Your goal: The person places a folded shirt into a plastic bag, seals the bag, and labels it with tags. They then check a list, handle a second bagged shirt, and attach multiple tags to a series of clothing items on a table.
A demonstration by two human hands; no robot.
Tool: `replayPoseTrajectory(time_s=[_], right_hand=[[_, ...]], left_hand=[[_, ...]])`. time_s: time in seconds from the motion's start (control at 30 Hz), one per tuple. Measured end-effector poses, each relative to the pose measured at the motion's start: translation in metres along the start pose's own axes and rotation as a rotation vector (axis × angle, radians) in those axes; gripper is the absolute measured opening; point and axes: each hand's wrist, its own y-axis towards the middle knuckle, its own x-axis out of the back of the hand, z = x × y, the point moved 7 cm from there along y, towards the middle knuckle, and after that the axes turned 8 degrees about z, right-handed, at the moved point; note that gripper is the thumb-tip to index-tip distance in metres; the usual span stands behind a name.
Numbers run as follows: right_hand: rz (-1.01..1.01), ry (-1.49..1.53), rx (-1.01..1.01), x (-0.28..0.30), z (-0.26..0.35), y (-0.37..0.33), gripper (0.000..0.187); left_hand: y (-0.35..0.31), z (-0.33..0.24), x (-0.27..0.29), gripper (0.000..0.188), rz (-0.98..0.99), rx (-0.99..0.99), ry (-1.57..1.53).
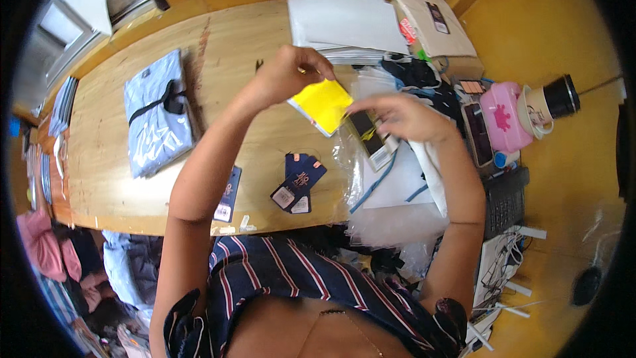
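Observation:
My left hand (295, 74) is bent over the upper edge of a bright yellow sheet (322, 103) with a pale border. Its thumb and fingers come together at that edge. My right hand (411, 118), slightly blurred, reaches in from the right with fingers stretched out, its fingertips by the sheet's right corner. Just under those fingers lies a black and yellow tag or packet (366, 131), partly covered by the hand. Nearer to me, dark blue hang tags (299, 182) overlap on the wooden table (232, 46). Another blue hang tag (228, 193) shows beside my left forearm.
A folded light blue garment in clear plastic (159, 113) lies at left. White paper sheets (348, 20) are stacked at the back, beside a cream packet (434, 23). Along the right stand a pink box (505, 116), a phone (477, 134) and a dark keyboard (507, 202). Clear plastic bags (397, 225) hang at the front edge.

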Motion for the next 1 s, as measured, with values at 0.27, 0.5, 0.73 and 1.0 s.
replayPoseTrajectory(time_s=[0.27,0.5,0.73,1.0], right_hand=[[-1.427,-0.157,-0.278,0.239,-0.185,-0.193,0.047],[-1.377,-1.257,-1.058,0.203,-0.089,-0.158,0.036],[0.111,-0.502,0.201,-0.063,0.008,0.057,0.026],[0.232,-1.033,0.327,-0.164,-0.007,0.092,0.019]], left_hand=[[-0.165,0.014,0.058,0.016,-0.381,0.591,0.317],[-0.307,0.069,0.000,0.052,-0.544,0.908,0.578],[-0.275,0.084,-0.031,0.068,-0.599,0.953,0.489],[-0.280,0.107,-0.052,0.031,-0.457,0.892,-0.640]])
